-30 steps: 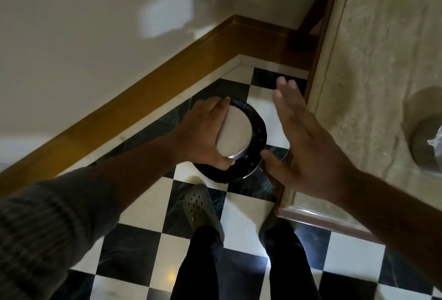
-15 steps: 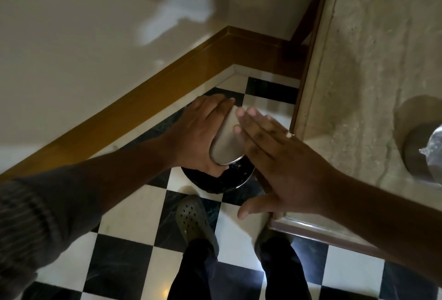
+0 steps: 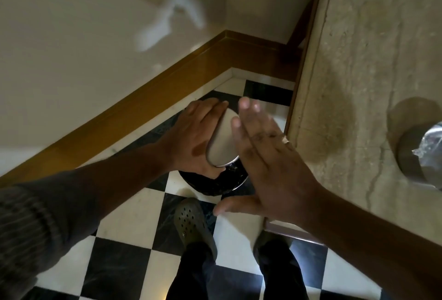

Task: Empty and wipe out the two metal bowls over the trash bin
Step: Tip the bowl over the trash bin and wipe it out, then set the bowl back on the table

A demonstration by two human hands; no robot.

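Note:
My left hand grips a metal bowl turned upside down and tilted, its flat bottom facing up, right above the black-lined trash bin on the floor. My right hand is flat with fingers spread, its fingertips lying against the bowl's bottom on the right side. It holds nothing. A second metal bowl stands on the stone counter at the right edge, with a crinkled clear wrapper in it.
The stone counter runs along the right, its edge close to my right wrist. A wall with a brown skirting board closes the corner behind the bin. My two feet in clogs stand on the checkered floor just before the bin.
My right hand has come from beside the bin onto the bowl's bottom and slid a little farther up it. My left hand has tilted the bowl more steeply over the bin.

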